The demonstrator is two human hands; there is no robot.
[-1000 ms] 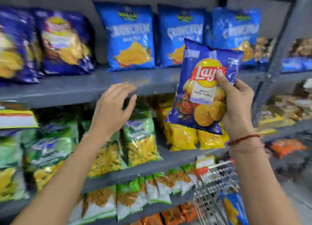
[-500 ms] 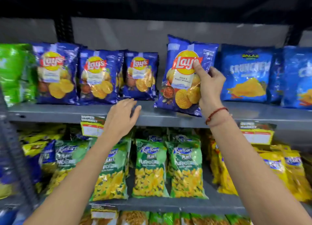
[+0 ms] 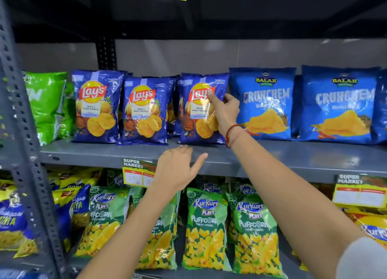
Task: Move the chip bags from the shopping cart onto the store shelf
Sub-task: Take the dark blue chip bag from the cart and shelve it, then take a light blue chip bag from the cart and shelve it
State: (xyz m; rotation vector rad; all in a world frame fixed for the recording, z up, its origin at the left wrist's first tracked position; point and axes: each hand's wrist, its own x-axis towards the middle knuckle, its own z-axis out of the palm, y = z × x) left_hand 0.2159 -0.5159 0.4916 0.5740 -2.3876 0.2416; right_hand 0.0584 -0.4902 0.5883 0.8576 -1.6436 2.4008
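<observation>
Right hand [image 3: 225, 111] grips the Lay's bag [image 3: 199, 109], hiding its right edge; left hand [image 3: 176, 172] open

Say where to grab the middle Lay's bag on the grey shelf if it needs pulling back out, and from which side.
Pinch the top seam of the middle Lay's bag, coming from the front and above. It stands upright, face out, with Lay's bags crowding both side edges, so the sides look hard to reach. There is open space above it, and the crimped top is flat enough for finger and thumb. Probably the cleanest hold.

Grey metal shelving [image 3: 272, 159], pale back wall [image 3: 188, 56]
</observation>
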